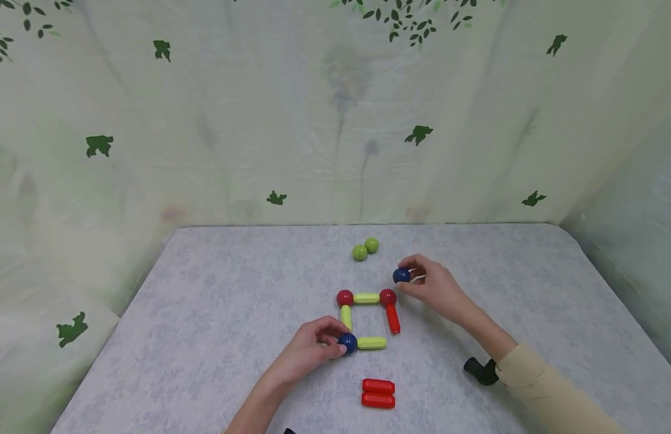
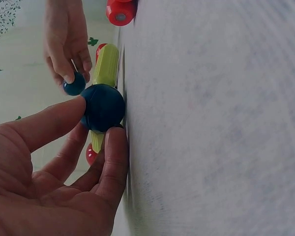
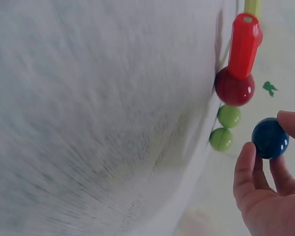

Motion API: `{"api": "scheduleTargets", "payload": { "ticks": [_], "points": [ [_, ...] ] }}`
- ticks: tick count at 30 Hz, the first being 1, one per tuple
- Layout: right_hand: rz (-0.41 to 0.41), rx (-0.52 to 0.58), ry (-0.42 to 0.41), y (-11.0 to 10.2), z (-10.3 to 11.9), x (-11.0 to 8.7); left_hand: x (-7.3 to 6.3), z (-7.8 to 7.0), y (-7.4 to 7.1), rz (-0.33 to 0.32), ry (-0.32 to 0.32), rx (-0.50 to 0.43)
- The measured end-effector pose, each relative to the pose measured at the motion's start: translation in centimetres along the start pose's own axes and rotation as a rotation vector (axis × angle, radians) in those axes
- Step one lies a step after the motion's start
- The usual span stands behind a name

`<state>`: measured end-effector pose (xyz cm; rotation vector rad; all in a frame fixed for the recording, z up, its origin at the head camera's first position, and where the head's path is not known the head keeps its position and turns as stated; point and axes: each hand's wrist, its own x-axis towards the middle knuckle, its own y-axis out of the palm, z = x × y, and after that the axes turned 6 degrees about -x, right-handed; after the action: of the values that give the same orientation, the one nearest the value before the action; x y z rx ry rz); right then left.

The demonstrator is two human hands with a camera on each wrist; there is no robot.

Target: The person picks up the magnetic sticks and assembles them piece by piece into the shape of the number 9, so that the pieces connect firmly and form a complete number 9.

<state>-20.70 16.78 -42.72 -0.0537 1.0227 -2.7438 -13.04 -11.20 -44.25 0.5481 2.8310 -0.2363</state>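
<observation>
My left hand (image 1: 314, 345) grips a blue ball (image 1: 347, 343) between thumb and fingers at the near left corner of a flat frame of rods and balls. From that ball run a yellow-green rod (image 1: 371, 343) to the right and another yellow-green rod (image 1: 346, 317) away to a red ball (image 1: 344, 298). A third yellow-green rod (image 1: 367, 298) joins it to a second red ball (image 1: 388, 297), which has a red rod (image 1: 393, 319) pointing back. My right hand (image 1: 435, 288) pinches another blue ball (image 3: 270, 138) just above the table, beyond and right of the second red ball.
Two light green balls (image 1: 359, 252) lie together behind the frame on the grey table (image 1: 232, 289). Two loose red rods (image 1: 378, 400) lie side by side in front. A black curved object (image 1: 480, 371) is by the right sleeve. A patterned curtain (image 1: 292, 120) hangs behind the table.
</observation>
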Motion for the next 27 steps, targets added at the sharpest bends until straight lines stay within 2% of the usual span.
{"api": "scheduleTargets", "payload": {
  "ticks": [6, 17, 21, 27],
  "points": [
    [0.029, 0.026, 0.005, 0.3, 0.3, -2.6, 0.1, 0.0, -0.1, 0.005, 0.000, 0.006],
    [0.078, -0.007, 0.035, 0.9, 1.1, -6.1, -0.1, 0.0, 0.0, 0.000, 0.012, 0.006],
    [0.105, -0.029, 0.042, 1.3, 1.4, -7.1, 0.0, 0.1, 0.0, 0.008, 0.023, 0.008],
    [0.154, -0.064, 0.044, 2.0, 1.5, -7.7, 0.0, 0.1, -0.1, 0.019, 0.001, 0.022]
  ]
}}
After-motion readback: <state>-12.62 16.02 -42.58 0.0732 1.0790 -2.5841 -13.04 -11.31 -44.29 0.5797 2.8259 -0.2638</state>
